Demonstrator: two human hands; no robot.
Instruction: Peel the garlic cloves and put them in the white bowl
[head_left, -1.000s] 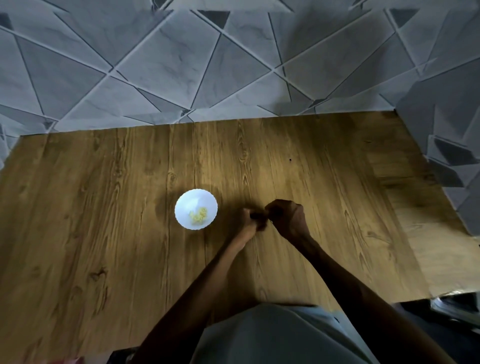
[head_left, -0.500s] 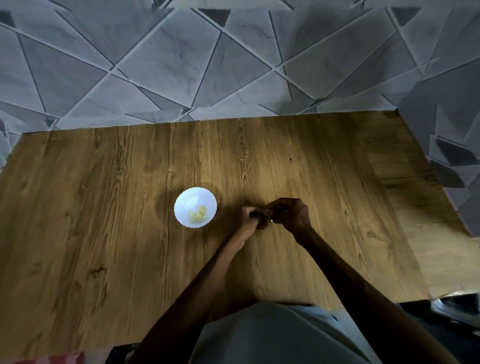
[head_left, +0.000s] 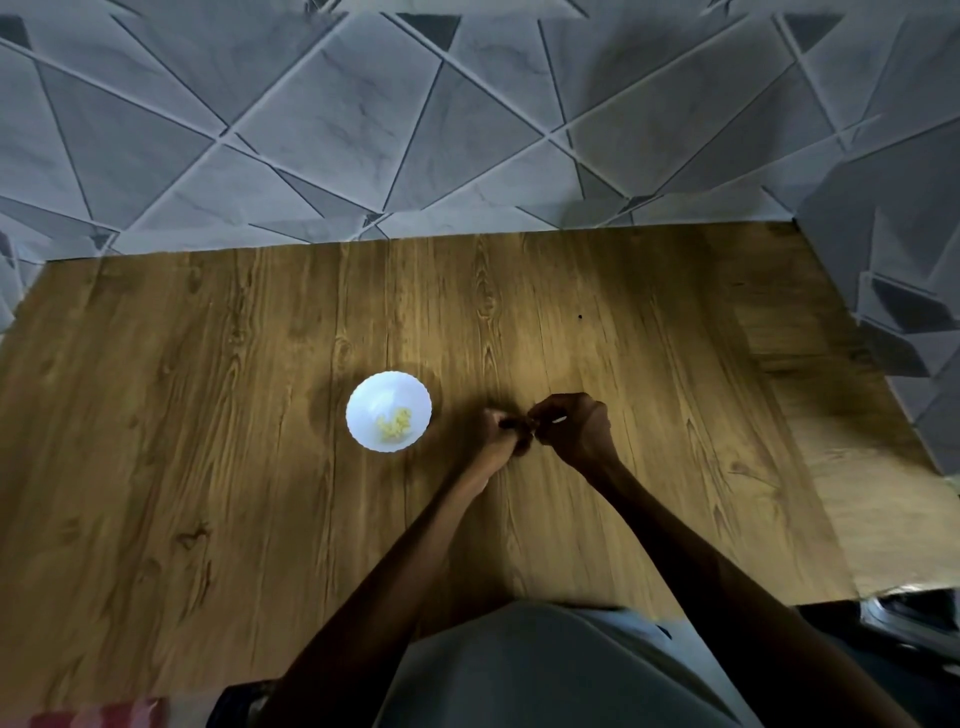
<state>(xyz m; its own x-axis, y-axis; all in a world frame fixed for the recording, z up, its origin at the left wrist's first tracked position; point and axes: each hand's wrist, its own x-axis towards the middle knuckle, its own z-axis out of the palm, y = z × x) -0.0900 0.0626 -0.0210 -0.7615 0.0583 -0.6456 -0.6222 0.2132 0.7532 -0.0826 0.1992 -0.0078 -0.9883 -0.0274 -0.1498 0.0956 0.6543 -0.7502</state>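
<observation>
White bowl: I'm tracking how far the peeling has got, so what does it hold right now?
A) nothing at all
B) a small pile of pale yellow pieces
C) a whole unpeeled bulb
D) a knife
B: inside the white bowl lies a small pile of pale yellow pieces, toward its near right side; the rest of its inside shows bare white.

Matt wood-grain table (head_left: 208, 415), glossy white bowl (head_left: 369, 402)

One white bowl (head_left: 387, 385) stands near the middle of the one wooden table (head_left: 182, 441). In it is one small heap of peeled garlic (head_left: 395, 422), its cloves too blurred to count. Two hands — one left hand (head_left: 497, 435), one right hand (head_left: 575, 430) — pinch one small piece (head_left: 511, 425) between them.
</observation>
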